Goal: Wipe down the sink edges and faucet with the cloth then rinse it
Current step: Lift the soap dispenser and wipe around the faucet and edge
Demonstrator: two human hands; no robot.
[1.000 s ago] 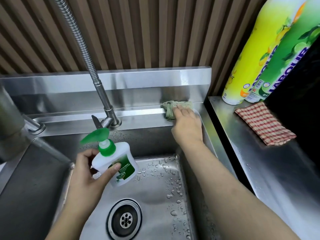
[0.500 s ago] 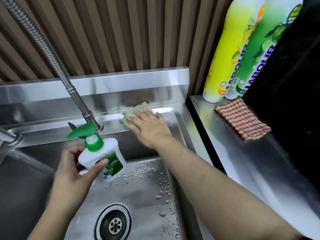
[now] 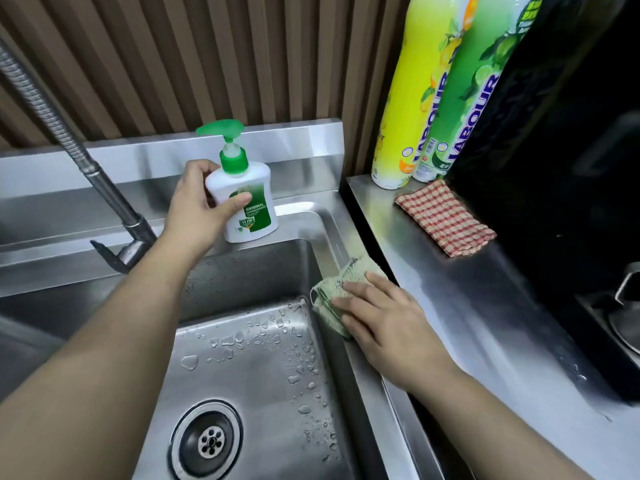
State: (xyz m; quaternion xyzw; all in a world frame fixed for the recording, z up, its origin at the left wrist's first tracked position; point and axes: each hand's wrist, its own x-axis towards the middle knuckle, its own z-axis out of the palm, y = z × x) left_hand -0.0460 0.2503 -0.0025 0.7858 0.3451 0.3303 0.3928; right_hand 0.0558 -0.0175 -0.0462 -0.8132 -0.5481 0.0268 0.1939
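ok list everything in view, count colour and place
sink: 1, steel, centre, droplets inside
drain: 1, dark steel, basin floor
faucet: 1, steel, back left rim
soap bottle: 1, white with green pump, back rim
cloth: 1, pale green, right rim
checked cloth: 1, red and white, counter
yellow bottle: 1, yellow, counter back
green bottle: 1, green, beside the yellow one
counter: 1, steel, right of sink
left hand: 1, grips soap bottle
right hand: 1, flat on cloth

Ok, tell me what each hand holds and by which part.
Left hand grips the soap bottle by its upper body, below the green pump. Right hand holds nothing: its straight fingers press the green cloth flat on the sink edge.
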